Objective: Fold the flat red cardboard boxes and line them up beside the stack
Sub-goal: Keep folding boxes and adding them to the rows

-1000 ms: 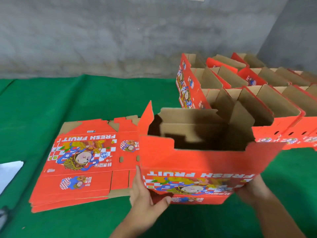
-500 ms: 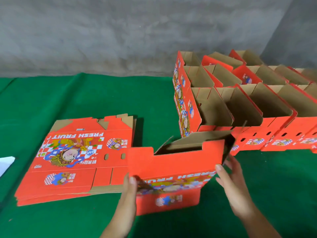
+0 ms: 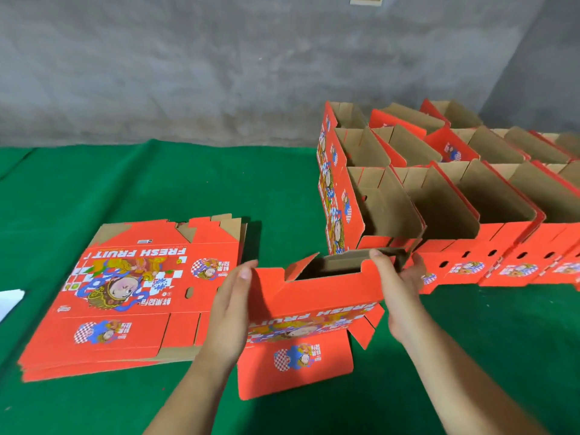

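Green cloth (image 3: 125, 189) covers the work surface, backed by a grey wall (image 3: 219, 73). Item nearest: one half-opened box (image 3: 314, 296), red, upright on the cloth, printed front flap hanging toward the viewer, brown interior showing at the top. Left hand (image 3: 232, 309): fingers straight, flat against the box's left end. Right hand (image 3: 398, 287): thumb over the top edge of the front panel, fingers wrapped behind the right end, gripping. Advice, as judgement: press both ends inward evenly so the sleeve squares, keep the creases straight, then tuck the bottom flaps before letting go. Left, beyond: flat stack (image 3: 131, 293), unfolded blanks lying print-up. Right, farther: rows of folded boxes (image 3: 455, 208), open-topped, touching one another; the new box belongs at their near left end.
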A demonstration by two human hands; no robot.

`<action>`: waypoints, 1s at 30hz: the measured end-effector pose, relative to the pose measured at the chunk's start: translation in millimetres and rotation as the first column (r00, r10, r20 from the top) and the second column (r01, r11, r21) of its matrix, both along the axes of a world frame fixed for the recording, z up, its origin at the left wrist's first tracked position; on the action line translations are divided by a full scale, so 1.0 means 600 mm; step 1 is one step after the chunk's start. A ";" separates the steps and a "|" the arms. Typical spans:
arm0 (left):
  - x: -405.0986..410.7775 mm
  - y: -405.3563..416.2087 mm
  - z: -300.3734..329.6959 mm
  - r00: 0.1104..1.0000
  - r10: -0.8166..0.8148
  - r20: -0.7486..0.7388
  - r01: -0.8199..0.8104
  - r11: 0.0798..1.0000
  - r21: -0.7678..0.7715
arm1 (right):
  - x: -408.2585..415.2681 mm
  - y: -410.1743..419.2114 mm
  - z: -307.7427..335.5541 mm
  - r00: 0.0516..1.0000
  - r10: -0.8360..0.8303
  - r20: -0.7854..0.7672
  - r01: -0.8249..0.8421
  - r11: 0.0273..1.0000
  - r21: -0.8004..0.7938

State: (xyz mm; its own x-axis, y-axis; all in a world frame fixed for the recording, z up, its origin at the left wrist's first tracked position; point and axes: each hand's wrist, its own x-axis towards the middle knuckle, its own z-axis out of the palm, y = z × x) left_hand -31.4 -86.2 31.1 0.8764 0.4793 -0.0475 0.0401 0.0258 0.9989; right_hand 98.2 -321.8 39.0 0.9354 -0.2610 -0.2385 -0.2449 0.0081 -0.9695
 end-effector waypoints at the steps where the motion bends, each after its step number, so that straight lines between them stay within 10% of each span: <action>1: 0.013 0.005 0.007 1.000 0.000 -0.022 -0.001 0.999 -0.038 | 0.013 0.007 0.010 1.000 -0.008 -0.014 0.008 0.999 -0.044; 7: 0.073 0.030 0.034 0.911 -0.289 -0.293 0.348 0.921 0.175 | 0.047 0.012 0.035 0.979 -0.114 -0.168 0.107 0.993 -0.049; 11: 0.058 0.025 0.050 0.924 -0.352 -0.149 0.370 0.922 0.115 | 0.025 -0.002 0.028 0.972 -0.117 -0.204 0.144 0.983 0.118; 19: 0.011 0.040 0.054 0.854 -0.443 -0.272 0.520 0.736 0.434 | -0.012 -0.016 0.018 0.967 0.021 -0.253 -0.075 0.976 -0.204; 30: -0.015 0.045 0.025 0.999 -0.034 0.014 0.031 0.982 0.185 | -0.005 -0.069 0.022 0.989 -0.075 -0.129 0.080 0.996 0.039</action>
